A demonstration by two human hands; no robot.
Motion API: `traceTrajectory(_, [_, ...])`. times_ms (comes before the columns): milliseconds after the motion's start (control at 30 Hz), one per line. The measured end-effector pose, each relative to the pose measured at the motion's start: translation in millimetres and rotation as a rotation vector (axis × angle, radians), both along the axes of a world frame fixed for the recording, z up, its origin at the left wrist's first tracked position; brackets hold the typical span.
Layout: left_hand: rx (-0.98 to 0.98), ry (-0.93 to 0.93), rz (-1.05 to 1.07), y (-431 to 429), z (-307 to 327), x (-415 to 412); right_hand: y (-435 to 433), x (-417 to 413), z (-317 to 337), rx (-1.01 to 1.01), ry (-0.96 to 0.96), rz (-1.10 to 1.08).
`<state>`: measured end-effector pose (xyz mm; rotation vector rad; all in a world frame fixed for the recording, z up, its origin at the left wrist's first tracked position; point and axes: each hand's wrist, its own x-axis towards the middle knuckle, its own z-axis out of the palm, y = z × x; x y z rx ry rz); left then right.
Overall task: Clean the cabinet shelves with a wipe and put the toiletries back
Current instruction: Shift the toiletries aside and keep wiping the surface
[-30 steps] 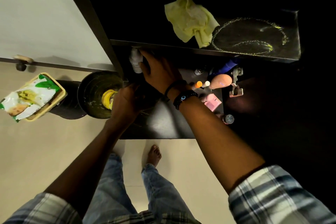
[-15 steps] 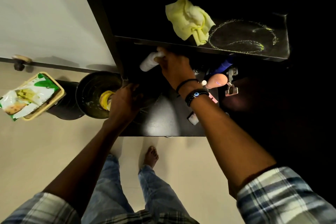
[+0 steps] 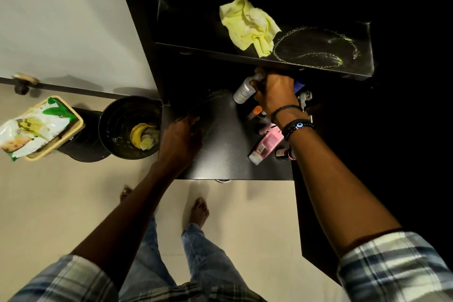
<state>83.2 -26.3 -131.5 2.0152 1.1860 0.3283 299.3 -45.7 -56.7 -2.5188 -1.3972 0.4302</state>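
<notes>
My right hand grips a grey-white bottle by its top, tilted, just under the front edge of the upper shelf. A crumpled yellow wipe lies on that dark upper shelf beside a smeared ring of residue. My left hand rests on the left part of the lower shelf; whether it holds anything is hidden. On the lower shelf's right side lie a pink tube, an orange-capped item and other small toiletries.
A black waste bin with a banana peel stands left of the cabinet. Beside it a packet of wipes lies in a yellow basket on a black stand. A white door fills the upper left. My bare feet stand on the pale floor.
My right hand has carried the bottle from the shelf's left toward the right, beside the other toiletries. The left hand stayed on the lower shelf.
</notes>
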Motion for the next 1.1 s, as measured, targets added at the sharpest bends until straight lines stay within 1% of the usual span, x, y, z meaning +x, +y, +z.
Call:
traceTrajectory(333, [0.028, -0.01, -0.026, -5, -3, -7, -1, 5, 1, -0.143, -0.11, 0.018])
traceTrajectory(567, [0.038, -0.022, -0.018, -7, 4, -8, -10, -7, 23, -0.124, -0.116, -0.043])
traceTrajectory(800, [0.048, -0.036, 0.002, -3, 11, -13, -52, -49, 39, 0.161, -0.069, -0.043])
traceTrajectory(867, [0.049, -0.033, 0.006, -2, 12, -17, -55, -60, 55, 0.324, -0.008, -0.08])
traceTrajectory(933, [0.073, -0.025, 0.007, -2, 12, -22, -49, -68, 77, 0.544, 0.027, -0.1])
traceTrajectory(1000, [0.083, -0.018, 0.001, -3, 10, -25, -37, -72, 92, 0.703, -0.052, -0.083])
traceTrajectory(1033, [0.082, -0.016, -0.002, -3, 9, -27, -30, -71, 94, 0.73, -0.106, -0.061])
traceTrajectory(1100, [0.081, -0.012, -0.017, -5, 8, -31, -11, -69, 92, 0.695, -0.193, -0.006])
